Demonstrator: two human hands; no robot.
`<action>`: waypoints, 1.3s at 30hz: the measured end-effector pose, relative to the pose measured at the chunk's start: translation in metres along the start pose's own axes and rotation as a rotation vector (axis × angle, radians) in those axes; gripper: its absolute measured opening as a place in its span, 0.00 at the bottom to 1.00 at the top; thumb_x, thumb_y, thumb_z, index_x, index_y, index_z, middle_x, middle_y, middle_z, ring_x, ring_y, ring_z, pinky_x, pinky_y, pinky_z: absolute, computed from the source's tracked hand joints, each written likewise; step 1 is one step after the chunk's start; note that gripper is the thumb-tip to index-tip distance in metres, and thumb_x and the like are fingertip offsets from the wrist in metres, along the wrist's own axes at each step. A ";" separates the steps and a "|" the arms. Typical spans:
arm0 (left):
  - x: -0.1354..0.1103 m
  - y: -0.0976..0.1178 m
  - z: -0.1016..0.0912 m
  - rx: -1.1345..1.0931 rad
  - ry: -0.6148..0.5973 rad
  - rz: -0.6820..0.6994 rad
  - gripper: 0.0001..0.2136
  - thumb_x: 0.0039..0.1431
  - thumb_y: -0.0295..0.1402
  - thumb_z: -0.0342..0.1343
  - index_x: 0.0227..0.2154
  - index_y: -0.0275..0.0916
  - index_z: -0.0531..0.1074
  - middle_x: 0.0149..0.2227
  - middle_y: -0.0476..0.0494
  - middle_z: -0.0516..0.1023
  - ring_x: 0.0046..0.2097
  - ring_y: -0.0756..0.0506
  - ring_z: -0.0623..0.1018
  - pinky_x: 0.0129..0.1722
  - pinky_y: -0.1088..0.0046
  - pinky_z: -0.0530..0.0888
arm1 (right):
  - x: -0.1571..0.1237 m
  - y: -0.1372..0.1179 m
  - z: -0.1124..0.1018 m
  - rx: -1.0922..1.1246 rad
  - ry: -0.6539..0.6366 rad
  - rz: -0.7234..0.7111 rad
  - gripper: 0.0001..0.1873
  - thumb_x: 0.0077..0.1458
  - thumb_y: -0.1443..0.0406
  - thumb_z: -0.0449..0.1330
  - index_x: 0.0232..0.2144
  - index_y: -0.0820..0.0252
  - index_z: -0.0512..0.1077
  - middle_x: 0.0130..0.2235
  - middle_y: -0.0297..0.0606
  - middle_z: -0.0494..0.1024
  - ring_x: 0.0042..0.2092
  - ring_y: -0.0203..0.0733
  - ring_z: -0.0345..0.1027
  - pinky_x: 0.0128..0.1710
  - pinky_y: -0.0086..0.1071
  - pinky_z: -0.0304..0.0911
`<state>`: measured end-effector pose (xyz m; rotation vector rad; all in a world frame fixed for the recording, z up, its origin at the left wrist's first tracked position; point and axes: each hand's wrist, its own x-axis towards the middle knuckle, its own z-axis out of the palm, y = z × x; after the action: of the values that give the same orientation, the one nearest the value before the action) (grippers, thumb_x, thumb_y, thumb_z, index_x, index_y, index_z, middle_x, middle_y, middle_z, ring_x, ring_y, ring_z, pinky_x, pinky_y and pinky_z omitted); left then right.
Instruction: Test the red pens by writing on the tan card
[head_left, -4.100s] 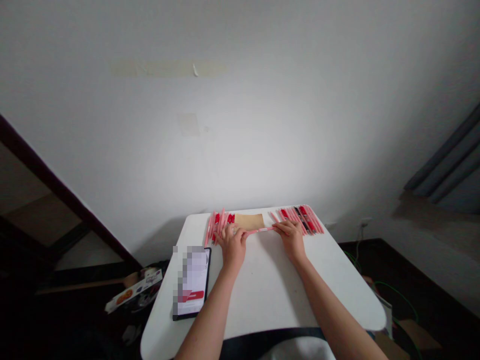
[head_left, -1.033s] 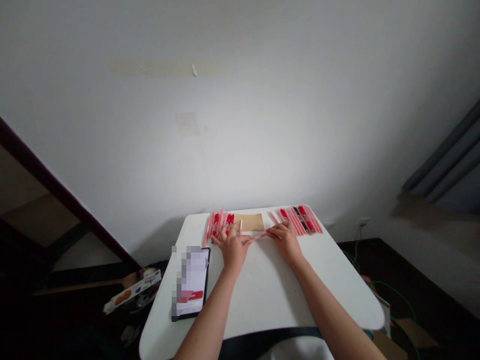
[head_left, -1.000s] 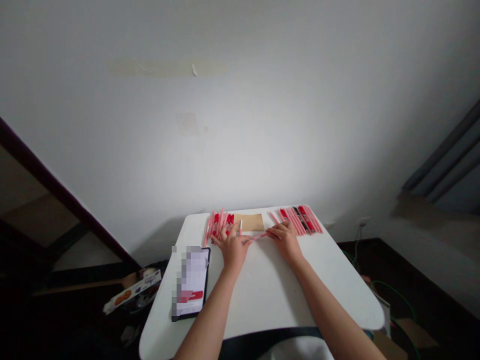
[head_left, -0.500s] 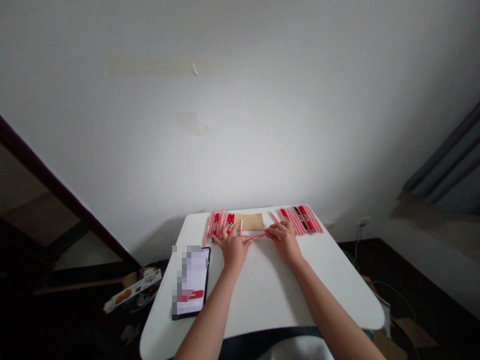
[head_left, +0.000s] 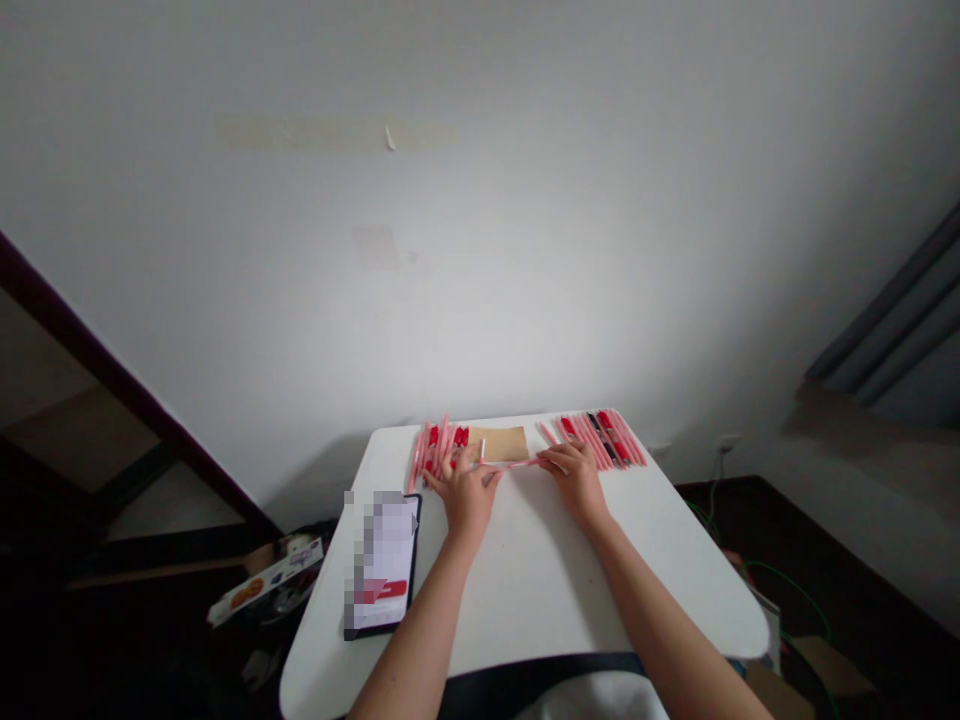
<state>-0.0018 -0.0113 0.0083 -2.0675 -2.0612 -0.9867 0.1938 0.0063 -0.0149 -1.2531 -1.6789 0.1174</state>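
A slim pink pen lies crosswise between my two hands over the white table. Its right end is in the pinched fingers of my right hand. My left hand has its thumb and a finger at the pen's left end, while its other fingers reach over a group of pink and red pens. A short white-ended stick stands up beside the left fingertips; whether they grip it is unclear. Just behind the hands is a tan paper piece.
More pink pens, with red and black ones among them, lie in a row at the table's back right. A phone rests at the left edge of the white table. The wall rises directly behind the table.
The pink pen has shifted slightly up and away, lying more level now. My right hand has moved a little with it; the left has barely moved.
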 end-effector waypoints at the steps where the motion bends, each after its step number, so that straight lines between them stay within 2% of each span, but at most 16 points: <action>1: 0.000 0.000 0.000 -0.004 0.010 -0.005 0.03 0.48 0.38 0.64 0.28 0.52 0.80 0.54 0.48 0.72 0.60 0.34 0.62 0.60 0.32 0.45 | 0.000 0.001 0.000 0.003 0.010 0.011 0.17 0.60 0.53 0.54 0.35 0.52 0.80 0.36 0.42 0.79 0.44 0.50 0.62 0.45 0.44 0.59; 9: 0.000 0.001 -0.001 -0.009 0.028 -0.015 0.02 0.48 0.36 0.64 0.27 0.47 0.79 0.53 0.47 0.72 0.60 0.35 0.62 0.60 0.32 0.45 | 0.001 0.009 -0.001 0.012 0.042 0.054 0.19 0.59 0.51 0.54 0.36 0.53 0.80 0.36 0.43 0.79 0.43 0.51 0.62 0.45 0.45 0.59; 24: -0.002 0.001 0.003 0.038 0.021 -0.009 0.04 0.51 0.37 0.60 0.26 0.45 0.78 0.53 0.46 0.72 0.59 0.35 0.62 0.60 0.33 0.43 | 0.001 0.011 0.001 -0.009 0.037 0.024 0.21 0.59 0.49 0.53 0.35 0.55 0.80 0.35 0.43 0.79 0.42 0.49 0.64 0.45 0.43 0.58; 35: -0.002 0.001 0.001 0.030 0.028 -0.010 0.03 0.48 0.37 0.63 0.26 0.45 0.77 0.52 0.46 0.72 0.59 0.35 0.62 0.60 0.33 0.43 | -0.001 0.014 0.003 -0.003 0.031 0.034 0.19 0.59 0.51 0.55 0.36 0.55 0.80 0.36 0.43 0.79 0.42 0.49 0.63 0.45 0.44 0.58; 39: -0.001 0.001 0.001 0.005 0.022 -0.013 0.06 0.46 0.37 0.64 0.30 0.47 0.78 0.53 0.45 0.71 0.60 0.34 0.62 0.60 0.33 0.44 | 0.000 0.014 0.003 -0.009 0.033 0.021 0.16 0.59 0.54 0.56 0.36 0.55 0.80 0.36 0.42 0.79 0.42 0.49 0.63 0.45 0.43 0.59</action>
<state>-0.0008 -0.0124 0.0074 -2.0345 -2.0671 -1.0005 0.2008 0.0138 -0.0248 -1.2731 -1.6399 0.1012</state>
